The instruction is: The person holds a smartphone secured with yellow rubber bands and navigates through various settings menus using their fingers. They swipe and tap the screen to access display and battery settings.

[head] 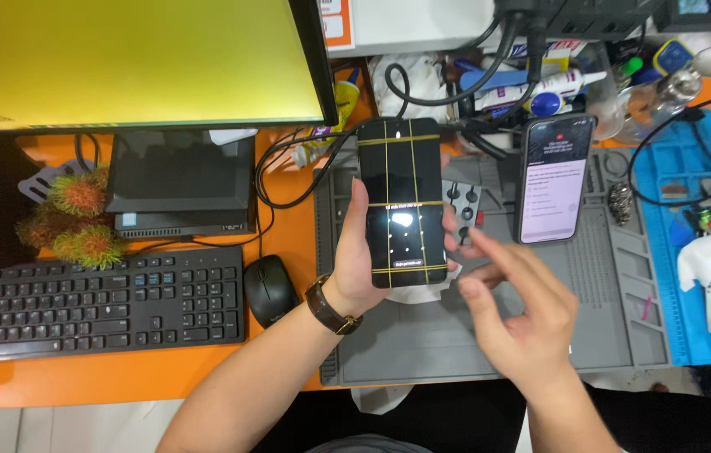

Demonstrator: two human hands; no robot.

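Note:
My left hand [362, 260] grips a black smartphone [401, 201] upright above a grey work mat [490, 335]. Its dark screen shows thin yellow lines and a grid of small dots. A brown watch sits on that wrist. My right hand [517, 312] hovers just right of the phone's lower edge, fingers spread and holding nothing. A second smartphone [554, 178] with a lit white screen leans upright behind the mat, to the right of the held phone.
A black keyboard [95, 306] and mouse [270, 289] lie left on the orange desk [120, 382]. A monitor [133, 63] fills the upper left, with spiky red fruits [78, 220] beneath. A blue mat [691, 226] with tools sits right; cables and bottles crowd the back.

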